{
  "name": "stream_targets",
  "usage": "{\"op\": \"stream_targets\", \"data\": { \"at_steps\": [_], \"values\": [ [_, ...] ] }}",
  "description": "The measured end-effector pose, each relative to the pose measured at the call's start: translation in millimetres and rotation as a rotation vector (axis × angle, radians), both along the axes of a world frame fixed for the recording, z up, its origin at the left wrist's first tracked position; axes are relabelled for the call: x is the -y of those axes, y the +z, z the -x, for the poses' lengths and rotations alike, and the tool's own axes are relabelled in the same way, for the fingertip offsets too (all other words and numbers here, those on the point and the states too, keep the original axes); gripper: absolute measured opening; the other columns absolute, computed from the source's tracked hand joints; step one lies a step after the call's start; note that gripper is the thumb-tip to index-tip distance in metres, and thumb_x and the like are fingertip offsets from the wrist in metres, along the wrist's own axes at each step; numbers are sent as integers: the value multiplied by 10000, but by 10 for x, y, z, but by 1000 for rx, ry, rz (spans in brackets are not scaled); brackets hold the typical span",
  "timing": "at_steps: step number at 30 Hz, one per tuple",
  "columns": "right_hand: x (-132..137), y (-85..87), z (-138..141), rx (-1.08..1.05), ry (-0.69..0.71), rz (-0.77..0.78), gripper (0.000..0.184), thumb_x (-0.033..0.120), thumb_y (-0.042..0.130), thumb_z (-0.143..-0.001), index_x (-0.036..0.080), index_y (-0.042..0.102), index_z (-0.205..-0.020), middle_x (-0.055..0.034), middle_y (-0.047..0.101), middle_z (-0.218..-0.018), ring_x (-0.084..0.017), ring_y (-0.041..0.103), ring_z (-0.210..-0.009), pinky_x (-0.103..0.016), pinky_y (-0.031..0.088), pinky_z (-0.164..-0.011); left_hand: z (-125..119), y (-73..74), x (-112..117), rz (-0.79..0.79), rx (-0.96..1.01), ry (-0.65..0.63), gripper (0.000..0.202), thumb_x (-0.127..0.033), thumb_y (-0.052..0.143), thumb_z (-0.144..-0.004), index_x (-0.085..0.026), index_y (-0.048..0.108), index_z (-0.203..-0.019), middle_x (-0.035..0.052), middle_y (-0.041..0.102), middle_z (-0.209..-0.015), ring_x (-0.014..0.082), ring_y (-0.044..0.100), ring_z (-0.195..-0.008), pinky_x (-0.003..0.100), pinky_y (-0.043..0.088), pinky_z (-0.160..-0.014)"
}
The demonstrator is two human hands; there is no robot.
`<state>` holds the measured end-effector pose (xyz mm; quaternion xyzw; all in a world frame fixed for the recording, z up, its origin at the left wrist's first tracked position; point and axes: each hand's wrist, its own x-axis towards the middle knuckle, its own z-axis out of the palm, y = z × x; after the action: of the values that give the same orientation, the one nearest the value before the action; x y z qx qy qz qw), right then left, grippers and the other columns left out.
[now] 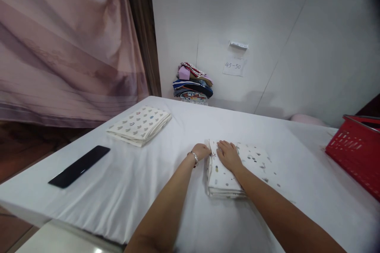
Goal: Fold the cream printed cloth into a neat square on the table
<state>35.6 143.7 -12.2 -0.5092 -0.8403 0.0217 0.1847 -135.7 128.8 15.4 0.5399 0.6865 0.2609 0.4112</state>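
In front of me lies a folded white cloth (252,158) printed with small grey, green and dark motifs. Its layers show along the front and left edges. My left hand (202,151), with a bracelet at the wrist, is closed at the cloth's left edge, fingertips partly hidden against the fabric. My right hand (229,156) rests flat on top of the same cloth, palm down with fingers stretched out. Farther left, a second folded cream cloth (141,124) with grey motifs lies apart from both hands.
A flat black object (80,166) lies at the left of the white-covered table (142,189). A red plastic basket (354,150) stands at the right edge. Beyond the table are a stack of folded fabrics (192,85) and a white wall; a pink curtain (65,47) hangs at left.
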Motion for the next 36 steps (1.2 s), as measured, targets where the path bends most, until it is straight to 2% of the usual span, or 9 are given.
{"op": "stream_targets", "data": {
  "at_steps": [8, 16, 25, 33, 36],
  "values": [
    [-12, -7, 1, -12, 0, 5, 400, 314, 350, -867, 188, 507, -1213, -70, 477, -1301, -206, 359, -1227, -408, 174, -1030, 9, -54, -26, 48, -69, -38, 133, -307, 596, -595, -176, 619, -600, -27, 507, -492, 106, 468, -478, 208, 317, -442],
    [6, 18, 12, -17, -5, 8, 392, 306, 358, -860, 198, 512, -1205, -64, 480, -1299, -200, 366, -1223, -400, 181, -1028, -9, -90, -51, 47, -104, -75, 169, -327, 631, -581, -171, 571, -552, -27, 501, -486, 113, 497, -510, 202, 333, -460],
    [5, 17, 9, -21, -9, 16, 394, 309, 364, -860, 190, 514, -1204, -68, 480, -1298, -200, 366, -1223, -399, 181, -1029, -34, -114, -33, 16, -70, -84, 194, -352, 655, -559, -171, 592, -590, -26, 532, -536, 115, 496, -542, 210, 338, -478],
    [1, 7, 9, -17, -4, 8, 397, 311, 361, -861, 180, 520, -1201, -66, 487, -1293, -209, 373, -1220, -403, 196, -1028, -77, -162, -83, 29, -25, -72, 155, -322, 608, -594, -182, 560, -551, -54, 431, -425, 97, 424, -448, 205, 299, -428],
    [-1, 0, 6, -22, -3, -2, 394, 315, 360, -863, 186, 522, -1198, -66, 488, -1292, -210, 376, -1219, -407, 201, -1026, -92, -169, -82, 18, -34, -60, 148, -304, 575, -615, -176, 561, -542, -44, 449, -441, 99, 431, -456, 210, 303, -436]
  ]
}}
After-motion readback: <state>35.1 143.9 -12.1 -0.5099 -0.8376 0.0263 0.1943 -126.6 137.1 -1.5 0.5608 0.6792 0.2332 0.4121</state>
